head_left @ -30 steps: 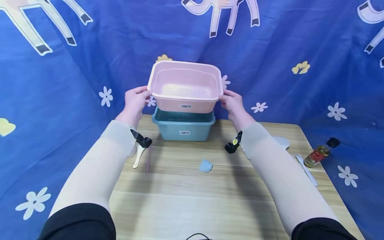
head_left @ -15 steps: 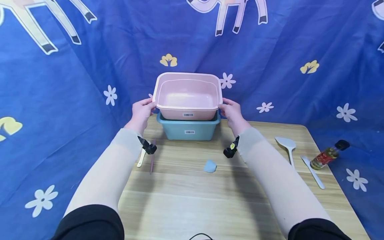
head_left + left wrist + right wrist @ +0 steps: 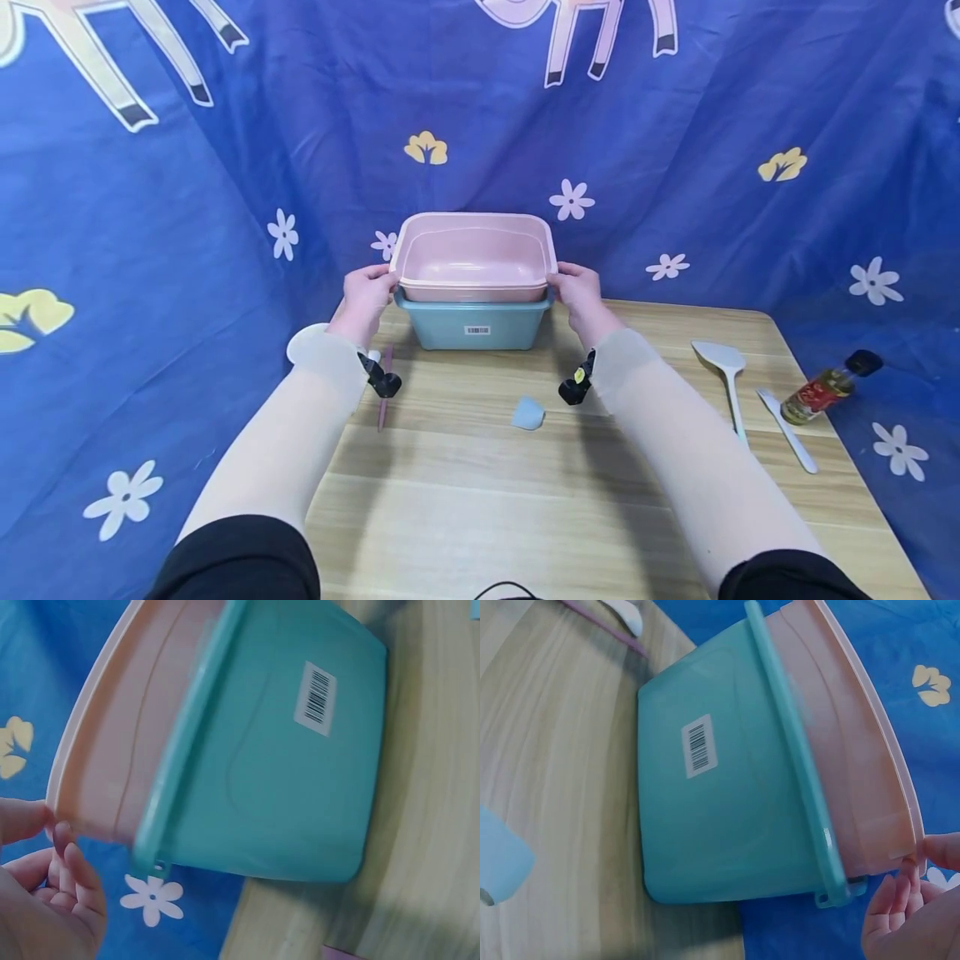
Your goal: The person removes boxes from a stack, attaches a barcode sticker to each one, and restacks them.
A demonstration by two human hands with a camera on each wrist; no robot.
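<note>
A pink plastic basin (image 3: 474, 246) sits partway down inside a teal basin (image 3: 442, 327), which stands on the table against the blue cloth. My left hand (image 3: 367, 302) pinches the pink rim at its left end, thumb over the edge and fingers beneath. At the right end, my right hand (image 3: 579, 302) pinches the same rim in the same manner. Both wrist views show a band of pink wall (image 3: 112, 765) still above the teal rim (image 3: 799, 742). The front of the teal basin carries a barcode label (image 3: 477, 330).
A pale blue piece (image 3: 528, 413) lies mid-table. On the right are a turner (image 3: 722, 358), a light blue knife (image 3: 787, 433) and an oil bottle (image 3: 821, 393). Near my left wrist lie a purple stick (image 3: 383, 410) and a white round item (image 3: 302, 343), partly hidden by the sleeve.
Both hands have lowered the pink basin from above the teal one into it. Its label, seen earlier, is now hidden behind the teal rim. The head view has shifted slightly.
</note>
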